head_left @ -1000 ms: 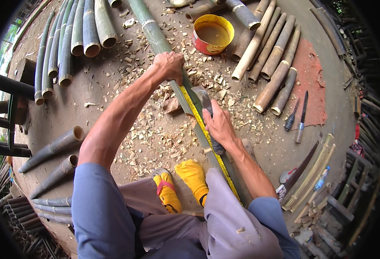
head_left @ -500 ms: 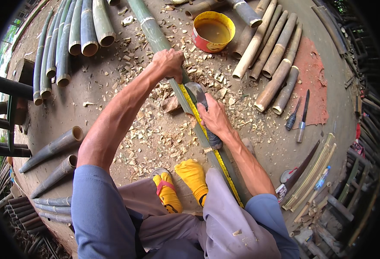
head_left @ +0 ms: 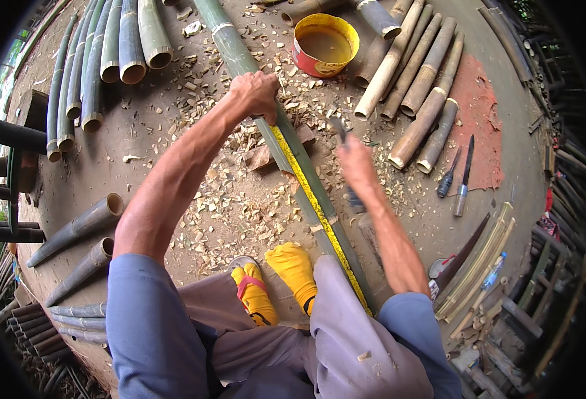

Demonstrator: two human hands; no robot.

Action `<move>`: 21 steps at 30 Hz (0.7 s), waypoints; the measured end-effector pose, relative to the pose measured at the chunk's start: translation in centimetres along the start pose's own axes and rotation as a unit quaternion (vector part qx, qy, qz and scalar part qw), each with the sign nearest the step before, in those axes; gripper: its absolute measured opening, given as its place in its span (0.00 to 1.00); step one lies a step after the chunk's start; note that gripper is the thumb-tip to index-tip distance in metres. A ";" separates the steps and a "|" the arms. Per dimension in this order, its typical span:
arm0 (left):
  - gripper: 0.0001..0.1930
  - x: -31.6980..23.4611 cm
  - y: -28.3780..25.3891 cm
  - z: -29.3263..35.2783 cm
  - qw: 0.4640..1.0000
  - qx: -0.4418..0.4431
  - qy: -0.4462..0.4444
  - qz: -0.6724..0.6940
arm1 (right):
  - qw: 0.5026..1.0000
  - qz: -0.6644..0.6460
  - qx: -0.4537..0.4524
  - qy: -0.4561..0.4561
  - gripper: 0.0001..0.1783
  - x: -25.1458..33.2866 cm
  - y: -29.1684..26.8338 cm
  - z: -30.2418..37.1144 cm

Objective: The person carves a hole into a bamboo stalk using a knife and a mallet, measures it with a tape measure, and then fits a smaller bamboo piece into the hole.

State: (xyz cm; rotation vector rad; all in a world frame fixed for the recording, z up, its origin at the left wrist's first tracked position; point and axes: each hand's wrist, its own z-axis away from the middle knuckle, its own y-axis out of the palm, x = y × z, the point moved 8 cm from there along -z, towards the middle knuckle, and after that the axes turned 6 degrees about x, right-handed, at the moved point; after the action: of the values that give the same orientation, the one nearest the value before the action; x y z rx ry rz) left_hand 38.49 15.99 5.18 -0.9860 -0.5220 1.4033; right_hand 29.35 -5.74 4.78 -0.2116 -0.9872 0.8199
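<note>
A long green bamboo pole (head_left: 230, 43) slants from the far side down to my right thigh. My left hand (head_left: 256, 95) is closed round it, at the far end of a yellow measuring tape (head_left: 303, 181) stretched along the pole. A notch is cut in the pole's left side, below that hand. To the right of the pole, my right hand (head_left: 359, 165) grips a short-bladed tool with a dark handle (head_left: 338, 128); it is smeared by motion, so its exact kind is unclear. Under the pole lies a wood block (head_left: 260, 157).
Wood chips litter the ground. A red and yellow tub of murky liquid (head_left: 325, 45) stands beyond my right hand. Cut bamboo lengths (head_left: 133, 40) lie far left, others (head_left: 433, 73) far right. A knife (head_left: 464, 176) and a dark-handled pointed tool (head_left: 448, 174) rest at the right.
My right hand has lifted off the pole and tape and swung up to the right with the bladed tool. My left hand keeps its place on the pole. The view has shifted slightly.
</note>
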 end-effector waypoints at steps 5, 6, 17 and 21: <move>0.21 -0.1 -0.1 -0.3 1.000 -0.017 -0.005 -0.011 | 0.974 0.086 -0.210 -0.012 0.12 -7.3 -10.3 5.4; 0.22 -0.2 -0.6 0.4 1.000 -0.020 -0.016 -0.008 | 0.971 0.110 -0.212 -0.008 0.13 -6.8 -11.1 5.8; 0.31 -0.2 -0.1 -0.2 1.000 -0.002 -0.008 0.018 | 0.894 0.307 -0.310 -0.099 0.36 -13.2 -19.1 0.3; 0.31 0.0 -0.5 0.4 1.000 -0.011 -0.005 0.015 | 0.874 0.222 -0.428 -0.054 0.37 -15.2 -19.9 2.6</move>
State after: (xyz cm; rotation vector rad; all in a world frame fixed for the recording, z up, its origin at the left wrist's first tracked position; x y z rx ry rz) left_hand 38.43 16.15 5.77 -1.0081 -0.5326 1.4336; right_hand 33.18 -30.61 6.40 -1.2059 -1.3908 0.7570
